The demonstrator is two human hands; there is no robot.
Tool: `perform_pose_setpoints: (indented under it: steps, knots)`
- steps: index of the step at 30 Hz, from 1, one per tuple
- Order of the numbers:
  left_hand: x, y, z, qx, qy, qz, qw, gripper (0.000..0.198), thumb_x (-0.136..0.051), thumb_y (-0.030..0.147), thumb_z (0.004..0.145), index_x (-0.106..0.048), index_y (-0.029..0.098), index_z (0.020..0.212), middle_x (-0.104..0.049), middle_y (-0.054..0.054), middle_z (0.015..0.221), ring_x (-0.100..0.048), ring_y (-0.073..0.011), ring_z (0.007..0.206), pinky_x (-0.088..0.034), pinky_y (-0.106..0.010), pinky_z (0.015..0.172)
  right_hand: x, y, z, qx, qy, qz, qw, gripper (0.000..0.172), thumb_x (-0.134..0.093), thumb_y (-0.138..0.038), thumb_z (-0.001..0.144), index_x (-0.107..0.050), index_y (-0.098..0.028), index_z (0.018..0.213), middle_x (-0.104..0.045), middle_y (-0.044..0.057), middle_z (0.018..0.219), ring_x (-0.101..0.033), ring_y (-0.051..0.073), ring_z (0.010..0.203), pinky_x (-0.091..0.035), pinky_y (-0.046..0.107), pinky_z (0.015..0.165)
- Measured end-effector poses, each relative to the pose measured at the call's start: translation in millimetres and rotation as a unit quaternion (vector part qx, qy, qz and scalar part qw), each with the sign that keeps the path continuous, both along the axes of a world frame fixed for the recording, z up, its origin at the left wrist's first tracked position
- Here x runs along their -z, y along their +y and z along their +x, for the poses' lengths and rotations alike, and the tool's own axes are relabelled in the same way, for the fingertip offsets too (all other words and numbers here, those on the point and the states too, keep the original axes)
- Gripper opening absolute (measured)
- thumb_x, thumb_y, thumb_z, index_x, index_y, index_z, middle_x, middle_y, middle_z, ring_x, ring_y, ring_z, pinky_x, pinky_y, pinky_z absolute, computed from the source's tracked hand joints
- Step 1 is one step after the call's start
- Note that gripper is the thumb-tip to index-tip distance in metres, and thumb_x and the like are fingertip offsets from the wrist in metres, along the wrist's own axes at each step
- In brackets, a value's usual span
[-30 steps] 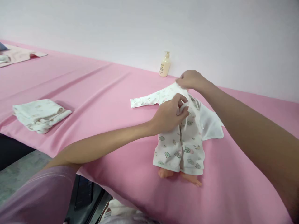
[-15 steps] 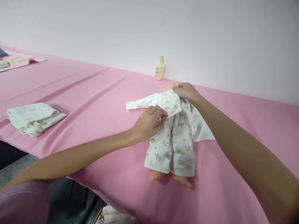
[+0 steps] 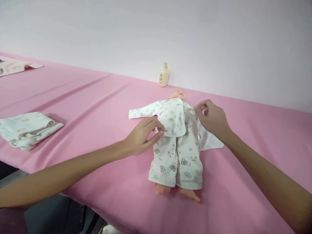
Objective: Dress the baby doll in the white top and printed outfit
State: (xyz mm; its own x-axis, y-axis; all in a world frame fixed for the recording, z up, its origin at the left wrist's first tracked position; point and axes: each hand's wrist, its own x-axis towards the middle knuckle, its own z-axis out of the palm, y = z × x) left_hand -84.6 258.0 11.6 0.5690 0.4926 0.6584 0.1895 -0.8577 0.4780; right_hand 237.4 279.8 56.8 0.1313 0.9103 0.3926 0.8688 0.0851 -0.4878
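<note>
A baby doll (image 3: pixel 180 93) lies face up on the pink cover, its feet toward me. Printed white baby trousers (image 3: pixel 188 169) cover its legs, and both bare feet stick out below. A matching baby shirt (image 3: pixel 172 113) lies over its chest, the left-hand sleeve stretched outward and the other side spread beneath my right arm. At the shirt's lower left edge, my left hand (image 3: pixel 143 135) has thumb and forefinger closed in a pinch on the cloth. Beside the doll's shoulder on the right, my right hand (image 3: pixel 212 115) has curled fingers with the tips at the shirt's edge.
A cream pump bottle (image 3: pixel 164 75) stands against the white wall behind the doll. On the left lies a folded printed cloth (image 3: pixel 30 128); farther back is a pale pink mat (image 3: pixel 17 66). The cover's front edge drops off at the lower left.
My right hand has left the collar and moved right and down to the shoulder side, uncovering the doll's head. The shirt's front panel now lies flatter. My left hand has shifted slightly left.
</note>
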Motion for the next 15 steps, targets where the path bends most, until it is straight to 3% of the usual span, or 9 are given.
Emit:
perform_pose_setpoints:
  steps: [3, 6, 9, 11, 13, 15]
  knots:
    - [-10.4, 8.3, 4.0, -0.005, -0.002, 0.019, 1.0, 0.01, -0.054, 0.022, 0.115, -0.063, 0.023, 0.11, -0.072, -0.005, 0.103, -0.062, -0.0199, 0.093, -0.053, -0.039, 0.088, 17.2, -48.6, 38.6, 0.06, -0.003, -0.043, 0.997, 0.039, -0.061, -0.063, 0.101, -0.065, -0.025, 0.107, -0.076, 0.008, 0.105, -0.064, 0.023, 0.078, -0.048, 0.04, 0.078]
    - [-26.3, 31.3, 37.2, -0.007, 0.016, 0.059, 0.998, 0.01, -0.053, 0.023, 0.114, -0.06, 0.023, 0.107, -0.072, -0.006, 0.105, -0.062, -0.0217, 0.096, -0.052, -0.041, 0.093, 41.4, -79.4, 74.6, 0.116, -0.015, -0.086, 0.989, 0.052, -0.061, -0.075, 0.094, -0.064, -0.025, 0.108, -0.076, 0.008, 0.109, -0.067, 0.026, 0.083, -0.05, 0.044, 0.081]
    - [-42.1, 71.3, 100.1, -0.004, 0.066, 0.106, 0.992, 0.014, -0.048, 0.026, 0.115, -0.06, 0.022, 0.107, -0.073, -0.01, 0.114, -0.063, -0.0251, 0.109, -0.049, -0.044, 0.107, 66.0, -90.5, 93.2, 0.141, -0.017, -0.126, 0.982, 0.063, -0.061, -0.084, 0.089, -0.062, -0.024, 0.108, -0.075, 0.01, 0.11, -0.069, 0.03, 0.09, -0.05, 0.045, 0.082]
    - [-48.7, 102.5, 149.5, 0.011, 0.143, 0.116, 0.983, 0.02, -0.046, 0.03, 0.115, -0.063, 0.019, 0.114, -0.073, -0.014, 0.124, -0.062, -0.0285, 0.119, -0.047, -0.045, 0.11, 78.6, -92.3, 95.5, 0.148, -0.014, -0.131, 0.98, 0.06, -0.062, -0.081, 0.088, -0.06, -0.024, 0.108, -0.074, 0.01, 0.108, -0.069, 0.03, 0.092, -0.05, 0.043, 0.081]
    - [-51.2, 131.4, 195.6, 0.015, 0.238, 0.088, 0.967, 0.028, -0.046, 0.03, 0.113, -0.067, 0.015, 0.123, -0.072, -0.018, 0.133, -0.061, -0.0312, 0.126, -0.048, -0.045, 0.109, 85.7, -93.7, 93.7, 0.152, -0.005, -0.126, 0.98, 0.056, -0.063, -0.077, 0.088, -0.057, -0.024, 0.108, -0.073, 0.008, 0.106, -0.069, 0.029, 0.091, -0.05, 0.042, 0.08]
    - [-50.9, 154.1, 231.6, 0.02, 0.348, 0.008, 0.937, 0.038, -0.047, 0.032, 0.109, -0.068, 0.012, 0.134, -0.071, -0.02, 0.139, -0.064, -0.0309, 0.124, -0.05, -0.044, 0.106, 86.6, -96.3, 91.6, 0.161, 0.003, -0.129, 0.978, 0.057, -0.065, -0.077, 0.088, -0.054, -0.025, 0.106, -0.073, 0.008, 0.104, -0.07, 0.029, 0.09, -0.049, 0.04, 0.077]
